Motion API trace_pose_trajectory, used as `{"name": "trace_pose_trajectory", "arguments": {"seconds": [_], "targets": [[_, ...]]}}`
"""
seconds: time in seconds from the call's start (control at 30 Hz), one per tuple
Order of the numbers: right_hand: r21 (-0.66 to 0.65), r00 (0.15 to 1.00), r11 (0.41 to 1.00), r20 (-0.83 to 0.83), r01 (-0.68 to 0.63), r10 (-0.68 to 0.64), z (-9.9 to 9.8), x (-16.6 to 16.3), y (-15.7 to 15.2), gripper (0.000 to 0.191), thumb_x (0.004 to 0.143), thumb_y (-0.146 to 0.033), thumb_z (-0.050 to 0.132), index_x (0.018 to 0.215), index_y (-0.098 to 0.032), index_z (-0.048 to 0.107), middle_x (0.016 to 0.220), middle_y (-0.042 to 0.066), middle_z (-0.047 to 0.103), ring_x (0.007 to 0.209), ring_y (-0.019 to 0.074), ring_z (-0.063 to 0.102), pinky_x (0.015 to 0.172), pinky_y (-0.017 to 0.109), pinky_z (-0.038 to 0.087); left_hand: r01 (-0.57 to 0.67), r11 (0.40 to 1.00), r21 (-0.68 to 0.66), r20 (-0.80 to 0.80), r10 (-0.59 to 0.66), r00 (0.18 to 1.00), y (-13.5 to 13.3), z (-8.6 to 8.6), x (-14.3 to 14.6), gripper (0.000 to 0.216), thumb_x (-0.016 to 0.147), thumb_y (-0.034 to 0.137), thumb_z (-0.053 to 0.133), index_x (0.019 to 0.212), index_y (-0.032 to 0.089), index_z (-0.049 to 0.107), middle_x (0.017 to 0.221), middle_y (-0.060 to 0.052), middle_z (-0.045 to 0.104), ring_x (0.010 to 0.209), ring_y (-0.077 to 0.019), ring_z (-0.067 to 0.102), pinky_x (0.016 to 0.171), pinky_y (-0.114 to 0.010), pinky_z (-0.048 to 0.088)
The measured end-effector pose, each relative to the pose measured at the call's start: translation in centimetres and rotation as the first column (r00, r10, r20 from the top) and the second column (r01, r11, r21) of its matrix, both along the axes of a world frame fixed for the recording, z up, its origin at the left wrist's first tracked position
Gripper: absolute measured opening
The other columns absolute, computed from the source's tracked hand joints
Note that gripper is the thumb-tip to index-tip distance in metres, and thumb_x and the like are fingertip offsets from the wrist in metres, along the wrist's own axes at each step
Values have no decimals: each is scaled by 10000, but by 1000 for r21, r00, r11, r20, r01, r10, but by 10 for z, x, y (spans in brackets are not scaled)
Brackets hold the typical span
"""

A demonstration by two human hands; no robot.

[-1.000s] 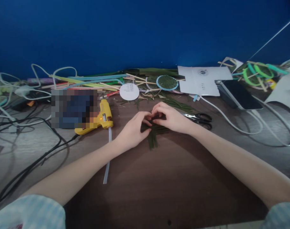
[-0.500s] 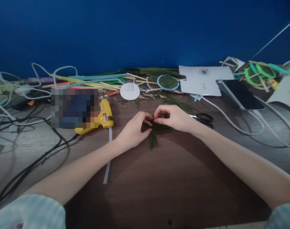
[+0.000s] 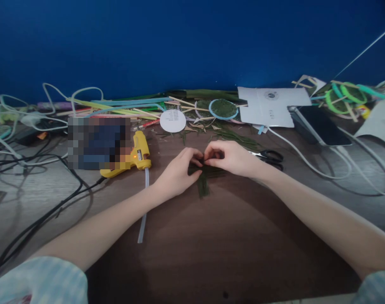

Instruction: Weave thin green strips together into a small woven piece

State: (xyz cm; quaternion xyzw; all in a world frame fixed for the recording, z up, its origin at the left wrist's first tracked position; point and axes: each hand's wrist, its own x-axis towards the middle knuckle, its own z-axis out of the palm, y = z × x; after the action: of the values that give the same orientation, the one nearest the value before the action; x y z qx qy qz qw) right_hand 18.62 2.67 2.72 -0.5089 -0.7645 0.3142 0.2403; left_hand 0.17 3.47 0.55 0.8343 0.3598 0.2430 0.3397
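Dark green leaf strips (image 3: 204, 188) lie crossed on the brown table, with one bunch pointing toward me and another running off to the right. My left hand (image 3: 181, 173) curls over their left side, thumb and fingers holding them down. From the right, my right hand (image 3: 229, 157) pinches a strip at the crossing, thumb against forefinger. The fingertips of both hands almost meet and hide the middle of the strips. Just beyond my right wrist lie scissors (image 3: 271, 157) with black handles, partly covered by the hand.
A yellow glue gun (image 3: 141, 151) with its light on and a clear glue stick (image 3: 143, 223) lies left of my hands. Behind are a round white card (image 3: 172, 121), a blue-rimmed green disc (image 3: 223, 109) and a white packet (image 3: 273, 105). A phone (image 3: 322, 124) and cables stand right.
Almost nothing differs. My right hand has shifted very slightly at the crossing, and my left hand stays in place.
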Motion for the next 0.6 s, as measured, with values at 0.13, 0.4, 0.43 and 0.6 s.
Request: {"name": "trace_pose_trajectory", "arguments": {"seconds": [0.13,0.4,0.43,0.6], "targets": [[-1,999,1000,-28,26,-26,-1,-1,-1,23,723,-175,579,700,-173,573,647,-22,564,589,99,486,556,233,345,-1,1000,-9,-1,1,1000,0,0,0,317,703,20,564,938,187,432,959,-24,559,848,-126,629,797,-291,496],[-42,987,997,-145,60,-65,-8,-3,0,32,716,-193,575,712,-179,547,664,-16,599,605,116,532,582,254,383,-34,999,-35,-9,34,999,-2,2,1,317,702,43,571,919,199,401,900,-7,584,852,-145,634,809,-314,499],[-51,985,997,-157,62,-70,-9,-3,0,36,714,-195,577,711,-179,545,666,-14,602,612,119,540,587,257,389,-34,999,-35,-7,34,999,-2,2,1,317,701,42,572,916,200,400,897,-7,584,849,-144,634,806,-314,500],[-69,987,995,-140,71,-80,-8,-3,-1,52,713,-207,591,718,-178,548,657,-15,585,605,119,524,578,258,381,-24,1000,-17,-4,24,1000,0,0,1,322,699,30,578,919,194,411,912,-13,574,844,-131,628,803,-297,497]]}}
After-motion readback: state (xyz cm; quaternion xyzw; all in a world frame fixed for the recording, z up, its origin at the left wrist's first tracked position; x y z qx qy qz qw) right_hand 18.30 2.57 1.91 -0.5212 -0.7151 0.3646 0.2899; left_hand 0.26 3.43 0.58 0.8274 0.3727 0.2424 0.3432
